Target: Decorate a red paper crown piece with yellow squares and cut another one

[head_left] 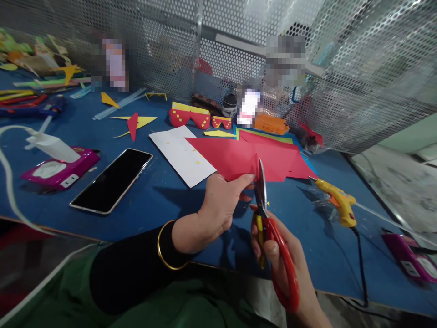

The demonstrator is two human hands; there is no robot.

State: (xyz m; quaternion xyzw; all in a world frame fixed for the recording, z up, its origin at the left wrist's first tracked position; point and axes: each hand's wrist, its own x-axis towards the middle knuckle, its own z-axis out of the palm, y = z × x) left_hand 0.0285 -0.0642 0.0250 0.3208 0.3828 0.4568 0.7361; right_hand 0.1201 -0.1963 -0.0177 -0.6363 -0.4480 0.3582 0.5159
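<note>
My left hand [218,202] pinches the lower edge of a sheet of red paper [221,155] between thumb and fingers. In my right hand [290,248] is a pair of scissors [285,273] with one red and one yellow handle. The blades point away from me and meet the red paper just right of my left thumb. How far apart the blades are is hard to make out. Under the left part of the red paper lies a white sheet [179,152] with small yellow bits on it.
Behind stand red-and-yellow paper glasses [189,117] and a lit phone [248,107]. A dark phone [112,180] and purple power strip [64,168] lie left. Yellow glue gun [337,200] and its cord are right. A perforated metal screen [164,50] closes the back.
</note>
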